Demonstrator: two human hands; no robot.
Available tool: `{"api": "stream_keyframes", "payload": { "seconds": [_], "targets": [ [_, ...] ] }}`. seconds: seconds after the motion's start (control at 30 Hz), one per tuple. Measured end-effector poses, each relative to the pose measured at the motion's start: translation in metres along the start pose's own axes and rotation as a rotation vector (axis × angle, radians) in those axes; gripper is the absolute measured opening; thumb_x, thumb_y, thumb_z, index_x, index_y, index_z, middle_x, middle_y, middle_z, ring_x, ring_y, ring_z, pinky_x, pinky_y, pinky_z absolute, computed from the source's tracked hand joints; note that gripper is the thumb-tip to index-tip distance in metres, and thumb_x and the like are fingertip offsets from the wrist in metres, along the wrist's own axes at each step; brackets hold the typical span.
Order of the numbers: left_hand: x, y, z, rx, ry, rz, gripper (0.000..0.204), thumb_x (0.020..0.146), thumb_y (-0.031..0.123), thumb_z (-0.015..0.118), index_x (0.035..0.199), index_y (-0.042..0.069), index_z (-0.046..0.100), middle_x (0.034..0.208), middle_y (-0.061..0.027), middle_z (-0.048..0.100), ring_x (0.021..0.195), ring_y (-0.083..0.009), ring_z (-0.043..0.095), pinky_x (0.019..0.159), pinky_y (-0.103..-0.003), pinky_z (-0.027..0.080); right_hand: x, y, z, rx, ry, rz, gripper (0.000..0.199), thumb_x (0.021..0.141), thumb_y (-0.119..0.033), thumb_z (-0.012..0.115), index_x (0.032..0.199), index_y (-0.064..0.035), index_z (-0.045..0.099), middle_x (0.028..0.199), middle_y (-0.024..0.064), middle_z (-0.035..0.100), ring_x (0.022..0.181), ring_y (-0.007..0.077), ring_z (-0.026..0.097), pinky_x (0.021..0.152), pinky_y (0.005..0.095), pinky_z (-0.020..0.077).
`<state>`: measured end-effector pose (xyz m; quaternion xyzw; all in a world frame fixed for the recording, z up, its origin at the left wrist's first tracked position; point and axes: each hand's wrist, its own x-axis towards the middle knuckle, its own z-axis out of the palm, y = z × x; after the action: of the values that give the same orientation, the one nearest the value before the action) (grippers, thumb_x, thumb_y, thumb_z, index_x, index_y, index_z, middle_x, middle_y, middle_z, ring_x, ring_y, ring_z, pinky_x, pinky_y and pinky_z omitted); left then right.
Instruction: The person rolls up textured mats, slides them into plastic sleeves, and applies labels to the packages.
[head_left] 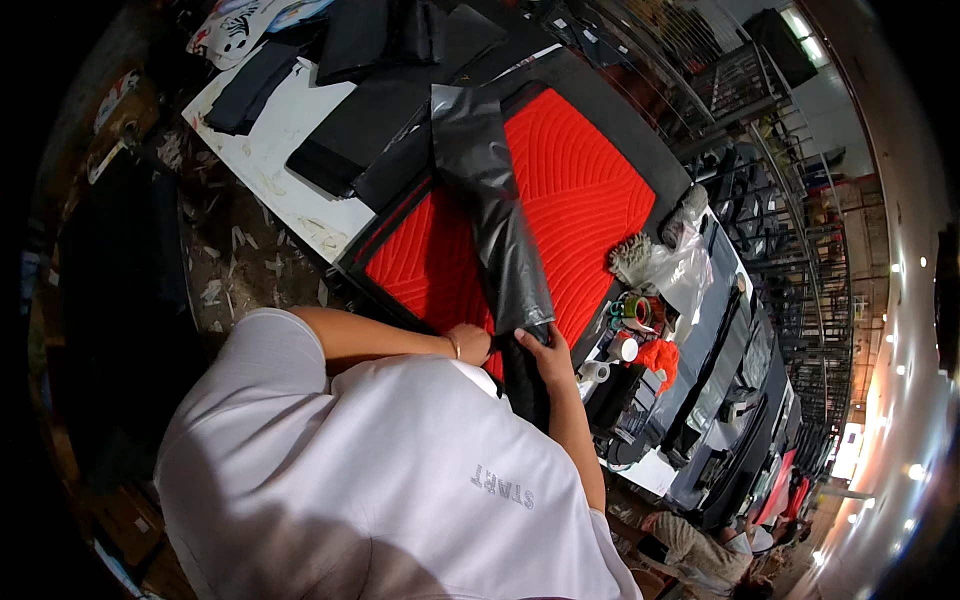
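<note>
A long strip of shiny black sheet material [487,215] lies slantwise across a red quilted panel [585,180] with a black border. The strip's near end comes close to my body, at the panel's near edge. My right hand [548,355] pinches that end at its right corner, thumb on top. My left hand [472,343] is curled at the panel's near edge, just left of the strip. What its fingers hold is hidden. Below both hands, more black material [525,385] hangs against my white shirt.
Stacked black panels [330,140] lie on the white table [255,155] at the far left. To the right are tape rolls [636,310], a white spool [623,347], an orange-red cloth [660,360] and a clear plastic bag [682,265]. Metal racks stand beyond; another person [700,550] is at lower right.
</note>
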<state>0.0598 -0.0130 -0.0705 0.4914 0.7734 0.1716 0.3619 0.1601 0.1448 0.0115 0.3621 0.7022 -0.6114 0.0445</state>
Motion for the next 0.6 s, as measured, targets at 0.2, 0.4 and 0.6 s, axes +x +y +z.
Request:
{"api": "stream_keyframes", "payload": {
  "seconds": [0.2, 0.4, 0.6],
  "targets": [
    [0.067, 0.003, -0.041, -0.105, 0.268, -0.120, 0.030, 0.091, 0.026, 0.059, 0.097, 0.000, 0.073, 0.102, -0.0268, 0.070, 0.096, -0.0415, 0.069, 0.084, -0.050, 0.055, 0.025, -0.024, 0.004, -0.202, 0.586, -0.178, 0.115, 0.070, -0.056, 0.086, 0.150, 0.0048, 0.029, 0.125, 0.0281, 0.062, 0.116, 0.0391, 0.061, 0.099, 0.0400, 0.0454],
    [0.104, -0.040, -0.017, -0.316, 0.322, -0.098, 0.035, 0.096, 0.027, 0.054, 0.105, -0.004, 0.067, 0.108, -0.0292, 0.067, 0.106, -0.0453, 0.063, 0.091, -0.052, 0.050, 0.054, 0.005, 0.017, -0.107, 0.494, -0.261, 0.090, 0.090, -0.048, 0.071, 0.150, 0.0022, 0.027, 0.134, 0.0287, 0.055, 0.124, 0.0379, 0.056, 0.101, 0.0392, 0.0436],
    [0.053, -0.071, 0.022, -0.082, 0.092, -0.086, 0.035, 0.097, 0.029, 0.053, 0.112, 0.000, 0.065, 0.108, -0.0267, 0.068, 0.101, -0.0437, 0.065, 0.088, -0.052, 0.051, 0.066, 0.143, 0.020, 0.327, 0.290, -0.104, 0.043, 0.102, -0.025, 0.057, 0.140, -0.0122, 0.041, 0.089, 0.0043, 0.057, 0.074, 0.0155, 0.055, 0.064, 0.0280, 0.0469]
  ]
}}
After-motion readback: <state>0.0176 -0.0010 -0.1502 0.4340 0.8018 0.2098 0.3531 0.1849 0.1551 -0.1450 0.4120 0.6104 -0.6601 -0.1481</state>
